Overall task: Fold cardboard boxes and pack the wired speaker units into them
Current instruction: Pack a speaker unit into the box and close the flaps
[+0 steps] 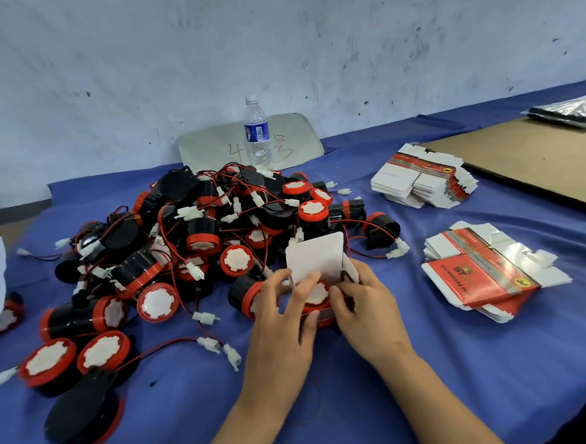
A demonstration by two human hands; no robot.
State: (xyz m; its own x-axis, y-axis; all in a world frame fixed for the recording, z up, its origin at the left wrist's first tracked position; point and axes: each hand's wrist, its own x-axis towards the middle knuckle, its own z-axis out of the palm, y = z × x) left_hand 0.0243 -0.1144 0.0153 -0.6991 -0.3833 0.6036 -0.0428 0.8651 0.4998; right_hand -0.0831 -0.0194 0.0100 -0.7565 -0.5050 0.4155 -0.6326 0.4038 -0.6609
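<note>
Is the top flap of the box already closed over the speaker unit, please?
No, the top flap stands upright, and the speaker unit shows inside the box.

A small packing workshop, seen from the worker's own head. A table (465, 365) draped in blue cloth stands against a scuffed, stained white wall (274, 44). On it lies a large heap of identical black-and-red speakers (196, 227), their red and black wires and white plugs tangled together. To the right sit a stack of flat boxes (423, 179), printed red and white, and a second stack (480, 275) nearer. Beyond them lies a brown cardboard sheet (528, 159), with a plastic-wrapped bundle (569, 112) by its far edge. A water bottle (257, 134) stands behind the heap. In front, the left hand (280, 325) and right hand (365, 306) grip a half-folded box (316, 254) with one speaker inside.
</note>
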